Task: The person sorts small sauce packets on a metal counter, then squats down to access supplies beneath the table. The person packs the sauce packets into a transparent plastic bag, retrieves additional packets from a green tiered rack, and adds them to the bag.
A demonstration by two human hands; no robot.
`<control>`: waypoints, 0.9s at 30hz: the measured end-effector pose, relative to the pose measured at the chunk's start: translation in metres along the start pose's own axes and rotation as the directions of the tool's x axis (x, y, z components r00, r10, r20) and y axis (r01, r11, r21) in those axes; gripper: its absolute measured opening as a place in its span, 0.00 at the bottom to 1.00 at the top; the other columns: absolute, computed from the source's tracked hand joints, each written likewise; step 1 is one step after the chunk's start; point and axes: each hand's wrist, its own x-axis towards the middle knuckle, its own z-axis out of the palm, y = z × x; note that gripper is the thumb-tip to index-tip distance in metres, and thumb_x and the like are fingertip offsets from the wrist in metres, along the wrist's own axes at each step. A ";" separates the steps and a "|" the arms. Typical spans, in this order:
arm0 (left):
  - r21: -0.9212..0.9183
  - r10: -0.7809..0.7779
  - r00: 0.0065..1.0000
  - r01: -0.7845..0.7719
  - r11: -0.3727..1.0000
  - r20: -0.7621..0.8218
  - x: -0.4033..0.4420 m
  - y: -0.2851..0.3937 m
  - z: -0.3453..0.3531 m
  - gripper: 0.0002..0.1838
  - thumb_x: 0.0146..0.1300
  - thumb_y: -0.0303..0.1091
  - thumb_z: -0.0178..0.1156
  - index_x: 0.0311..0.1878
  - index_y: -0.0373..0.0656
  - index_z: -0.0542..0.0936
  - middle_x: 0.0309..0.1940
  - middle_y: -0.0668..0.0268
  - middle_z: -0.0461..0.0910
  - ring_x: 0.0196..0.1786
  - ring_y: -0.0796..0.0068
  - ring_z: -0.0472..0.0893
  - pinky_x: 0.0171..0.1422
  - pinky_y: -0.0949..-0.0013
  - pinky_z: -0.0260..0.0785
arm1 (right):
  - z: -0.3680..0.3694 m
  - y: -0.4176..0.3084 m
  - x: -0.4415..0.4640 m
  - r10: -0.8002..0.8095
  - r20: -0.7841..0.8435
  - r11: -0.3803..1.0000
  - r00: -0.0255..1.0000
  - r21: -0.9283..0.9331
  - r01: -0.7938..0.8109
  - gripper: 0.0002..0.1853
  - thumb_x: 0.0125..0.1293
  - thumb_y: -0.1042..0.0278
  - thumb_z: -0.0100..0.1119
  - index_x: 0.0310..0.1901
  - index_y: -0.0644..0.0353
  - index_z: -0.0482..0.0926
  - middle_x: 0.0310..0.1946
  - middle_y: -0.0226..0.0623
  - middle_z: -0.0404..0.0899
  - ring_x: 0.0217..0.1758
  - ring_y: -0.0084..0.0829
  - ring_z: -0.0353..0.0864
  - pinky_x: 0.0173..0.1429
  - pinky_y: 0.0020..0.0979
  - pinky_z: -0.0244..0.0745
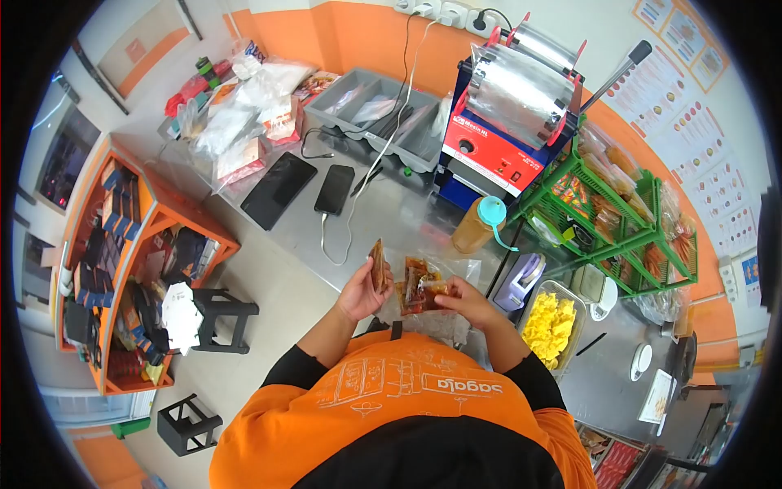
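My left hand [364,292] is closed on a small flat brown packet [377,265], held upright near the table's front edge. To its right, my right hand [467,302] pinches the edge of a clear packet of dark reddish-brown sauce [419,292]. A clear plastic bag [456,267] lies under and behind the sauce packet. Behind my right hand stands a squeeze bottle [474,226] with a light blue lid and brown contents.
On the metal table [407,213] are a phone [334,190] with a white cable, a black tablet [278,191], a grey divided tray [379,114], a red and blue sealing machine [497,147], green baskets [615,204], a purple tape dispenser [520,281] and a yellow-filled container [550,329].
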 end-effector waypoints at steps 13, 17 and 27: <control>0.129 -0.039 0.999 0.037 0.991 0.010 0.015 -0.037 0.040 0.20 0.79 0.48 0.46 0.63 0.48 0.76 0.68 0.64 0.74 0.73 0.64 0.70 0.78 0.54 0.61 | 0.070 -0.057 0.014 -0.641 -0.327 0.739 0.695 -0.509 0.442 0.13 0.63 0.69 0.72 0.34 0.61 0.74 0.31 0.36 0.80 0.32 0.30 0.78 0.37 0.31 0.73; 0.249 -0.005 0.998 -0.012 0.968 0.064 0.012 -0.038 0.048 0.27 0.79 0.52 0.46 0.75 0.52 0.67 0.69 0.65 0.74 0.73 0.68 0.71 0.78 0.55 0.60 | 0.091 -0.061 0.012 -0.687 -0.247 0.658 0.684 -0.610 0.441 0.11 0.66 0.67 0.67 0.40 0.62 0.74 0.32 0.46 0.81 0.34 0.43 0.82 0.40 0.37 0.76; 0.216 0.153 0.986 -0.136 0.967 -0.064 0.017 -0.046 0.012 0.24 0.77 0.44 0.54 0.73 0.56 0.65 0.67 0.68 0.73 0.68 0.68 0.73 0.74 0.53 0.65 | 0.101 -0.041 0.018 -0.679 -0.058 0.609 0.731 -0.602 0.518 0.22 0.79 0.61 0.45 0.65 0.68 0.69 0.56 0.49 0.77 0.61 0.43 0.77 0.68 0.43 0.69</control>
